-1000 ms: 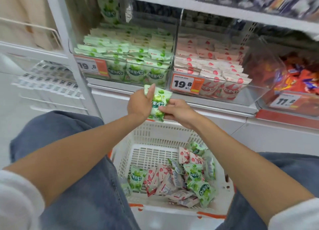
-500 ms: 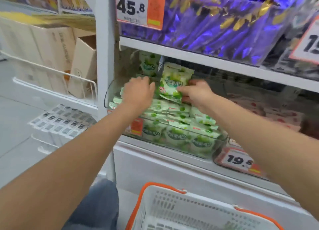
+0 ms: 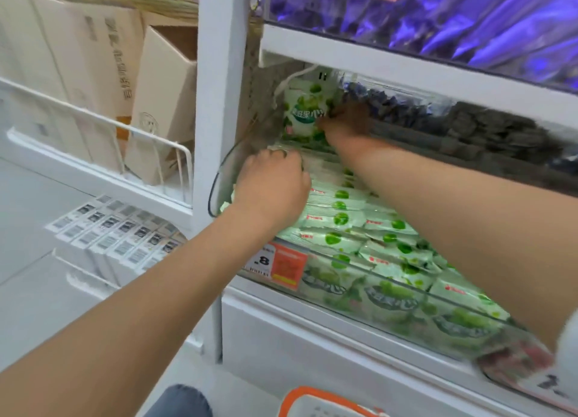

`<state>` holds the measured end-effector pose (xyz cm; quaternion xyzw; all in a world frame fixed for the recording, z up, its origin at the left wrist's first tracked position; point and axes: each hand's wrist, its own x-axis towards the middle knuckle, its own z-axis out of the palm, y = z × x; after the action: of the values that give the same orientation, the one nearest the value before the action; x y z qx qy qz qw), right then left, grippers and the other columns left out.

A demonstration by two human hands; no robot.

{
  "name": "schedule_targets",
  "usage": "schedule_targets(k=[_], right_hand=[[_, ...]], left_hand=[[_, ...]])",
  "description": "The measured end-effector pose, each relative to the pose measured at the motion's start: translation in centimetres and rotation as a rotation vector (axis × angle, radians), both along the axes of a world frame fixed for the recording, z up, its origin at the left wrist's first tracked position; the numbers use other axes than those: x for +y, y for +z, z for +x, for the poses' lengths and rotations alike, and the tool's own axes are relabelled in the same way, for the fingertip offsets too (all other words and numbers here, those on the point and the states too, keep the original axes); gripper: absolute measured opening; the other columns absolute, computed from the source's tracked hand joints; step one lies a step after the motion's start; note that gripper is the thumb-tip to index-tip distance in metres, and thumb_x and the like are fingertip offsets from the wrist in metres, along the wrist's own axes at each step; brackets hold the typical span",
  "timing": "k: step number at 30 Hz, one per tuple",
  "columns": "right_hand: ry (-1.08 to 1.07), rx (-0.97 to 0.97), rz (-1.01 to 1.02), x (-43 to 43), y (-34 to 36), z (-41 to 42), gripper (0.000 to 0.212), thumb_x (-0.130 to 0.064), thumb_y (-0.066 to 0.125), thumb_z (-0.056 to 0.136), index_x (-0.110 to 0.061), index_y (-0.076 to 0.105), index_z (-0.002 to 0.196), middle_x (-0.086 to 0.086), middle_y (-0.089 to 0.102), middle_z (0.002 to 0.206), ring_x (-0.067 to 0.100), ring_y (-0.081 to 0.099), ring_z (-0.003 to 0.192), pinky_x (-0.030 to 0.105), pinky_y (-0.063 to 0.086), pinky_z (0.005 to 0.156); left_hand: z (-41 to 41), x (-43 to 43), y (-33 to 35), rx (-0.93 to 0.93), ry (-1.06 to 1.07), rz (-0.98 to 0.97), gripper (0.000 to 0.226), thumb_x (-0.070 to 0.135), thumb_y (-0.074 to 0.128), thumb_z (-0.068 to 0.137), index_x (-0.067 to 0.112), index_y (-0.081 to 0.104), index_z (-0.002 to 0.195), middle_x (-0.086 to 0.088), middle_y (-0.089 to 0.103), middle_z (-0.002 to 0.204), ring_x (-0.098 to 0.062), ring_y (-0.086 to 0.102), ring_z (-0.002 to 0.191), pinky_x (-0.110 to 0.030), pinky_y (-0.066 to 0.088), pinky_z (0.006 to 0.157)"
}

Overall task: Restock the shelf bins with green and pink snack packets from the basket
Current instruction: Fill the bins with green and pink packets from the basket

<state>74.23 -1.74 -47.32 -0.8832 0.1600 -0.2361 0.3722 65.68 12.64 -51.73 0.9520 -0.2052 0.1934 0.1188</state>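
A clear shelf bin (image 3: 219,179) holds several rows of green snack packets (image 3: 337,219). At the bin's back, one green packet (image 3: 305,113) stands upright, and my right hand (image 3: 347,121) grips its right edge deep under the shelf above. My left hand (image 3: 272,185) rests knuckles-up on the left rows of packets, fingers curled down among them; what they hold is hidden. Only the orange-and-white rim of the basket (image 3: 312,399) shows at the bottom edge. No pink packets can be made out.
A white shelf upright (image 3: 215,103) stands just left of the bin. Purple bags (image 3: 438,13) fill the shelf above. Cardboard boxes (image 3: 103,63) sit behind a wire rail at left, over rows of small boxed goods (image 3: 119,235). An orange price tag (image 3: 281,265) fronts the bin.
The green packet has gone from in front of the shelf to the back of the green bin, carried by my right hand. My left hand let go and dropped onto the packet rows. The view moved closer.
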Motion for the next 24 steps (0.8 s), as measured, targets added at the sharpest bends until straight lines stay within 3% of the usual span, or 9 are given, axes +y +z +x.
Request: schedule_targets(k=[7, 11, 18, 24], right_hand=[[-0.084, -0.039, 0.084, 0.6, -1.2, -0.2, 0.026, -0.021, 0.068, 0.088, -0.011, 0.064, 0.111, 0.006, 0.067, 0.117, 0.023, 0.062, 0.110, 0.022, 0.043, 0.079], [-0.040, -0.050, 0.081, 1.0, -1.2, -0.5, 0.039, -0.018, 0.071, 0.082, -0.010, 0.055, 0.117, 0.005, 0.063, 0.118, 0.022, 0.060, 0.110, 0.028, 0.048, 0.085], [-0.050, -0.043, 0.054, 0.9, -1.2, -0.5, 0.030, -0.021, 0.071, 0.085, -0.010, 0.061, 0.112, 0.005, 0.066, 0.114, 0.021, 0.062, 0.107, 0.022, 0.043, 0.075], [0.000, -0.038, 0.104, 0.7, -1.4, -1.3, 0.043, -0.024, 0.074, 0.084, -0.011, 0.056, 0.120, -0.002, 0.058, 0.110, 0.012, 0.054, 0.098, 0.018, 0.039, 0.074]], left_hand=[[0.0, 0.0, -0.1, 0.013, 0.015, 0.015, 0.038, 0.031, 0.032, 0.100, 0.011, 0.053, 0.125, -0.015, 0.060, 0.122, -0.034, 0.051, 0.114, -0.040, 0.038, 0.091], [-0.1, -0.1, 0.0, 0.024, 0.015, 0.006, 0.038, 0.031, 0.032, 0.101, 0.011, 0.053, 0.126, -0.014, 0.059, 0.125, -0.033, 0.050, 0.115, -0.039, 0.037, 0.092], [-0.2, 0.0, -0.1, 0.012, 0.018, 0.017, 0.039, 0.031, 0.031, 0.101, 0.011, 0.052, 0.127, -0.013, 0.059, 0.126, -0.031, 0.049, 0.118, -0.040, 0.036, 0.094], [0.1, -0.1, -0.3, 0.007, 0.011, 0.029, 0.039, 0.031, 0.031, 0.101, 0.011, 0.052, 0.128, -0.014, 0.059, 0.126, -0.031, 0.049, 0.118, -0.040, 0.036, 0.095]])
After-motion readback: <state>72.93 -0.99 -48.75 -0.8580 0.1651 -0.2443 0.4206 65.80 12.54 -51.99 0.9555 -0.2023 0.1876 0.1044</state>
